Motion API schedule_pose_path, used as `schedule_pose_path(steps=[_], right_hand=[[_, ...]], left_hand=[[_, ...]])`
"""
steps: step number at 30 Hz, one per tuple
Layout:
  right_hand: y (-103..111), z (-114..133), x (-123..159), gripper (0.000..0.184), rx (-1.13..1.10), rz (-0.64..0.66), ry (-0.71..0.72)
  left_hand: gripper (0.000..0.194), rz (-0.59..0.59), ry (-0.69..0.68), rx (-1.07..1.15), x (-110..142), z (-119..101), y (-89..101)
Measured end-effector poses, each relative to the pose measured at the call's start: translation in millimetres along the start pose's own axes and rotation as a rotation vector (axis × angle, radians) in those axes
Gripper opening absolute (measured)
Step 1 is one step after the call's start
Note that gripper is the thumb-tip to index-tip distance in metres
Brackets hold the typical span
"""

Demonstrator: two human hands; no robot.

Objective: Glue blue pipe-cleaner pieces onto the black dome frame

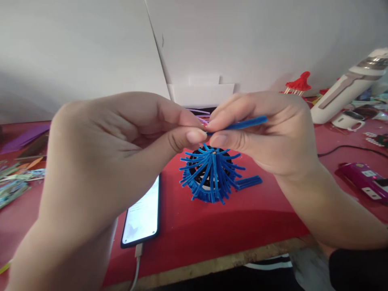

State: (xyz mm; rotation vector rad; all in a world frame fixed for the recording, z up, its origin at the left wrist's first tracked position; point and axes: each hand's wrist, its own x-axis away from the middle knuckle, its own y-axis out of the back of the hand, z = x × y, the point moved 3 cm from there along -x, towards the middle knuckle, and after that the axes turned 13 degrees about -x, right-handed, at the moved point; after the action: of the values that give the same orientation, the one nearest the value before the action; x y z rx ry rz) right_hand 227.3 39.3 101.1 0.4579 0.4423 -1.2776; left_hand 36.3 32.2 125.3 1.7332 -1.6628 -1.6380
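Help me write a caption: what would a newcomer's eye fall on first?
Probably the left hand and right hand, mid-picture, pinching a blue fuzzy strip. Just below, a spiky blue dome stands on the red tabletop. A lit phone lies lower left of the dome.

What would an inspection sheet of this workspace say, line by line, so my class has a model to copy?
Surface: red tabletop, near edge in view.
Job's things: blue fuzzy strip held up; spoked blue piece on the tabletop; loose blue strips at its right.
Clutter: scraps at left; lit phone; white bottle and mug at right.
Hands: left hand and right hand both pinch the blue fuzzy strip.
Cables: white cable plugged into the phone; black cord at right, ends unclear.
Surroundings: white backdrop behind.
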Motion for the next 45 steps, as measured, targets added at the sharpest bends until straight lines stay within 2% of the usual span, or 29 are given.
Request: schedule_pose_path(steps=[4, 9, 11, 15, 17, 19, 22, 23, 25, 26, 27, 28, 30, 32, 34, 36, 40, 45], right_hand=[[4, -1, -2, 0.009, -0.064, 0.121, 0.013], [14, 0, -7, 0.003, -0.092, 0.346, 0.055], [17, 0, -7, 0.010, -0.058, 0.363, 0.036], [23, -2, -6, 0.005, -0.036, 0.214, 0.042], [25, -7, -4, 0.010, -0.077, 0.148, 0.045], [25, -14, -1, 0.015, -0.120, 0.163, 0.006], [28, -26, 6, 0.012, -0.124, 0.219, -0.059], [33, -29, 9, 0.010, -0.086, 0.179, -0.061], [48, -35, 15, 0.006, 0.058, -0.001, -0.033], [57, -39, 21, 0.004, 0.163, -0.089, -0.015], [65, -43, 27, 0.003, 0.280, -0.139, 0.001], [73, -49, 34, 0.004, 0.403, -0.152, 0.012], [85, -66, 49, 0.007, 0.641, -0.062, 0.012], [93, -88, 66, 0.015, 0.785, 0.090, -0.034], [96, -107, 82, 0.021, 0.865, 0.240, -0.109], [96, -116, 94, 0.024, 0.894, 0.302, -0.147], [92, -110, 100, 0.036, 0.900, 0.211, -0.108], [84, -91, 90, 0.033, 0.886, 0.088, 0.011]], left_hand=[[0.026, 0.019, 0.061, 0.013, 0, 6, -1.5], [0.024, 0.040, -0.013, 0.013, -2, 13, -4.1], [0.023, 0.039, -0.030, 0.036, -3, 14, -4.9], [0.016, 0.042, -0.036, 0.056, -5, 13, -7.3], [0.012, 0.055, -0.017, 0.043, -5, 13, -10.4], [0.013, 0.106, -0.017, 0.050, -4, 14, -15.8], [0.014, 0.188, -0.012, 0.074, -2, 19, -22.4], [0.015, 0.160, 0.016, 0.063, -2, 24, -21.8], [0.018, 0.018, 0.128, -0.026, -1, 42, -16.5], [0.020, -0.068, 0.204, -0.114, 0, 54, -12.9], [0.022, -0.099, 0.283, -0.245, 1, 69, -11.1], [0.025, -0.023, 0.345, -0.394, 3, 85, -13.0], [0.035, 0.193, 0.380, -0.650, 8, 118, -22.1], [0.040, 0.379, 0.285, -0.703, 15, 145, -36.6], [0.040, 0.423, 0.243, -0.734, 21, 163, -48.4], [0.038, 0.445, 0.162, -0.793, 24, 169, -57.4], [0.037, 0.473, 0.077, -0.808, 23, 167, -61.9], [0.038, 0.453, 0.070, -0.816, 22, 178, -70.2]])
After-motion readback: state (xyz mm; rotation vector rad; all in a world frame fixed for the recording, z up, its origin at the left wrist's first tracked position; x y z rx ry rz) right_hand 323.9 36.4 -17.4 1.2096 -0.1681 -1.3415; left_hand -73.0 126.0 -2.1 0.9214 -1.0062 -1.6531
